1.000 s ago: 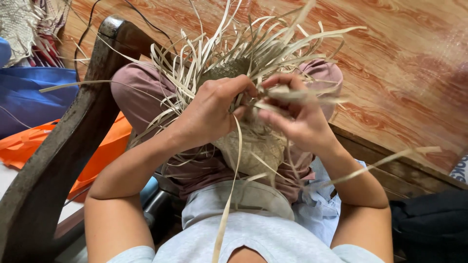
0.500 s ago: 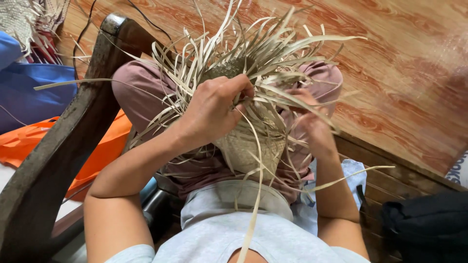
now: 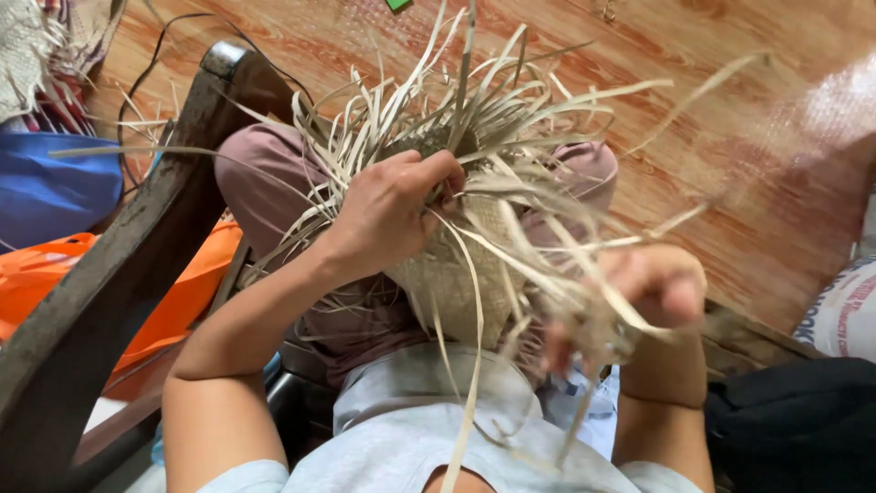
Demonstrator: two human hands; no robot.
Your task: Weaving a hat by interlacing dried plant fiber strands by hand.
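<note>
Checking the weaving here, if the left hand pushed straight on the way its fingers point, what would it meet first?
Probably the loose pale strips fanning from the woven piece; the left hand already grips there, though depth is unclear.

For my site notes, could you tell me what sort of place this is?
Probably a home or small craft workshop for hand weaving: a half-woven straw piece in the lap, a worn wooden bench, a patterned floor, and cloth and bags piled nearby.

A home craft corner: wood-patterned floor [image 3: 712, 100], dark wooden chair arm [image 3: 137, 265], orange bag [image 3: 55, 283], loose pale weaving strips [image 3: 474, 119] everywhere.
</note>
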